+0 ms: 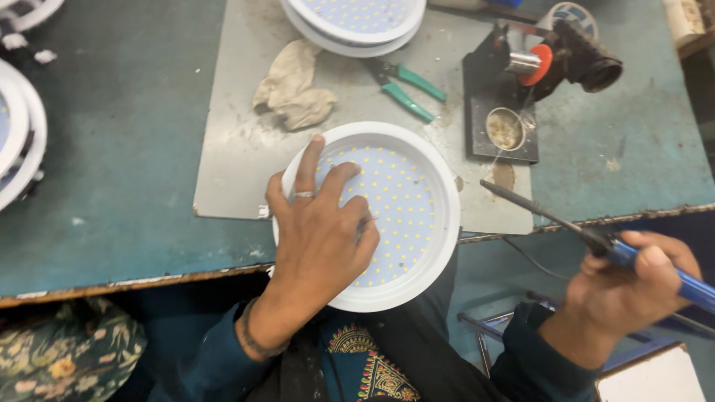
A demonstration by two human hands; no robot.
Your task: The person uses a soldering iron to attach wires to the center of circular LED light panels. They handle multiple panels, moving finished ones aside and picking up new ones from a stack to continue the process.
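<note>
My left hand (pixel 322 231) lies flat on a round white lamp panel (pixel 406 201) dotted with small yellow diodes, fingers spread over its left half, a ring on one finger. The panel rests on a grey metal sheet (pixel 231 149) and hangs over the table's front edge. My right hand (pixel 633 286) grips the blue handle of a soldering iron (pixel 566 223), whose dark tip points left and hovers just right of the panel, apart from it.
A soldering stand (pixel 521 82) with a small tin of flux sits at the back right. Green-handled pliers (pixel 406 85) and a crumpled rag (pixel 294 85) lie behind the panel. More white panels are stacked at the top (pixel 357 22) and far left (pixel 18 134).
</note>
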